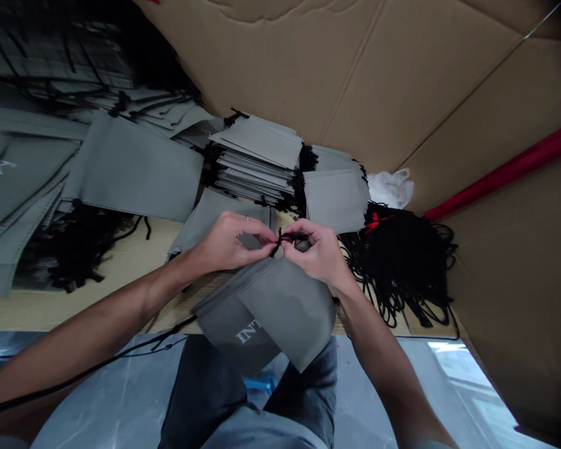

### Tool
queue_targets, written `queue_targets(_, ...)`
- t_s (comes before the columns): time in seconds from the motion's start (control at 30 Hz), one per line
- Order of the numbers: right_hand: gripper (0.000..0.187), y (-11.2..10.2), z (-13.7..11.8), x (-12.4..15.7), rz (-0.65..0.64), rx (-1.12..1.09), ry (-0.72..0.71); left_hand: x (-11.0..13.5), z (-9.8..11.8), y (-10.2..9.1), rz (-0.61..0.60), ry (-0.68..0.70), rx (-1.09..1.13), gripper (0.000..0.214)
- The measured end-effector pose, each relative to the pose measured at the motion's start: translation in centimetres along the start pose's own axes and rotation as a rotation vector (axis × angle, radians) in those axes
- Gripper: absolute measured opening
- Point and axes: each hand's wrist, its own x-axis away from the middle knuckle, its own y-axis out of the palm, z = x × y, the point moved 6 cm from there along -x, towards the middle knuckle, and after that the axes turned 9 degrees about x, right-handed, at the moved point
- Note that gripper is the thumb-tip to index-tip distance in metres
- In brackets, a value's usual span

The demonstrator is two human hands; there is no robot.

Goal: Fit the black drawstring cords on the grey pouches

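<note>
Thumb and fingers of my left hand [237, 242] pinch a black cord [279, 242], drawn together at the top of a grey pouch. My right hand [315, 249] pinches the same cord from the other side, so the fingertips nearly meet. Below them the grey pouch [290, 305] hangs over the table's front edge, above my lap. White letters reading "INT" show on its lower layer, partly covered by a flap of the same grey material. Whether the cord is knotted is too small to tell. Another grey pouch [215, 215] lies just behind my left hand.
Stacked grey pouches [257, 168] with black cord ends stand at the back, another pile [336, 196] beside them. Larger heaps of pouches [140, 162] fill the left. A black cord bundle [406, 262] lies right, near a clear plastic bag [391, 188]. Cardboard walls [355, 75] enclose the wooden table [121, 305].
</note>
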Motion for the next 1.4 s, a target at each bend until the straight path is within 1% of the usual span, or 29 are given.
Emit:
queue_targets(0.13, 0.015, -0.1, -0.8, 0.1, -0.004, 0.053, -0.027, 0.4, -0.1, 0.4, -0.009, 0.012, -0.05, 0.007)
queue_targets(0.3, 0.015, -0.1, -2.1, 0.0, -0.017, 0.139, -0.131, 0.6, -0.3, 0.8, -0.041, 0.008, -0.081, 0.007)
queue_targets(0.37, 0.014, 0.0, -2.3, 0.0, -0.022, 0.171, -0.162, 0.5, -0.3, 1.0, -0.061, 0.006, -0.076, 0.007)
queue_targets(0.43, 0.013, 0.1, -2.2, -0.1, -0.031, 0.177, -0.162, 0.5, -0.3, 1.1, -0.063, -0.009, -0.068, 0.007)
queue_targets(0.63, 0.014, 0.3, -1.1, 0.1, -0.034, 0.096, -0.062, 0.3, -0.4, 0.9, -0.025, -0.095, 0.006, 0.005)
queue_targets(0.9, 0.017, 1.5, 0.3, -0.5, -0.141, -0.28, 0.146, 0.1, -0.2, 0.9, 0.007, -0.174, 0.218, 0.008)
queue_targets(0.97, 0.018, 1.6, 0.3, -0.7, -0.161, -0.316, 0.172, 0.1, -0.2, 0.8, 0.028, -0.197, 0.262, 0.006)
queue_targets(1.03, 0.02, 1.3, 0.4, -0.7, -0.127, -0.328, 0.174, 0.0, -0.3, 0.6, 0.046, -0.19, 0.26, 0.006)
queue_targets(1.1, 0.022, 0.9, 0.1, -0.5, -0.076, -0.291, 0.138, 0.0, -0.2, 0.3, 0.049, -0.139, 0.185, 0.007)
queue_targets(1.13, 0.021, 0.6, -0.1, -0.4, -0.061, -0.235, 0.104, 0.0, -0.1, 0.3, 0.044, -0.106, 0.134, 0.008)
queue_targets(1.27, 0.013, 0.0, -1.8, 0.2, -0.042, 0.089, -0.047, 0.2, 0.0, 0.5, -0.001, -0.018, -0.03, 0.009)
queue_targets(1.33, 0.012, 0.0, -2.2, 0.3, -0.037, 0.14, -0.06, 0.3, 0.1, 0.7, -0.016, 0.013, -0.077, 0.01)
queue_targets(1.4, 0.012, 0.1, -2.0, 0.3, -0.042, 0.11, -0.03, 0.4, 0.3, 0.7, -0.021, 0.031, -0.086, 0.01)
